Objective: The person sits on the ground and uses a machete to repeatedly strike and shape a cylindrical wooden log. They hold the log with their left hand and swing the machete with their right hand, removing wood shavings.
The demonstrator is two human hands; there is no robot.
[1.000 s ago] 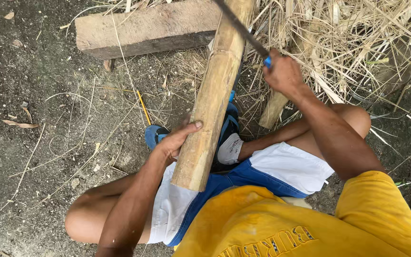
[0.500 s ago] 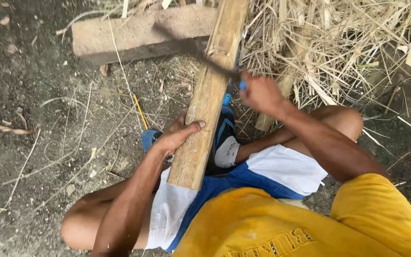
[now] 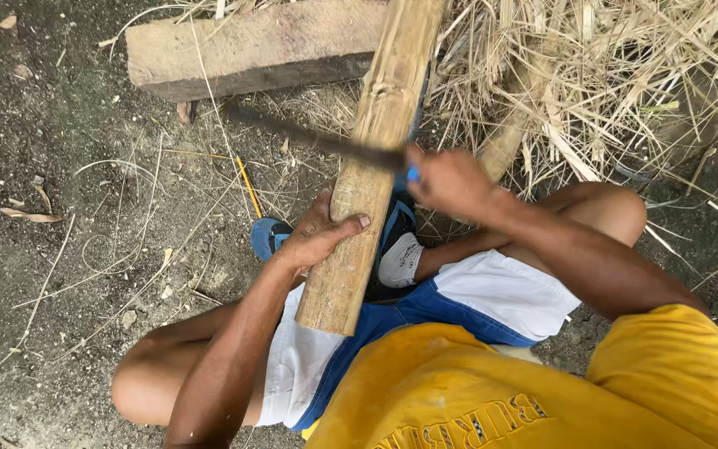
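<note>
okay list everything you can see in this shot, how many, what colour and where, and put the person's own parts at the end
bamboo pole: one, tan, running from the lap up onto the block
wooden block: one, weathered brown, top, under the pole's far part
long blade: one, dark, motion-blurred, lying across the pole
dry straw and bamboo strips: a heap, pale yellow, upper right
sandal: one seen, blue, beside the pole on the ground
thin stick: one, yellow, on the dirt left of the pole
dry leaves: a few, brown, left
left hand: grip around the pole
right hand: grip closed on the blade's handle
</note>
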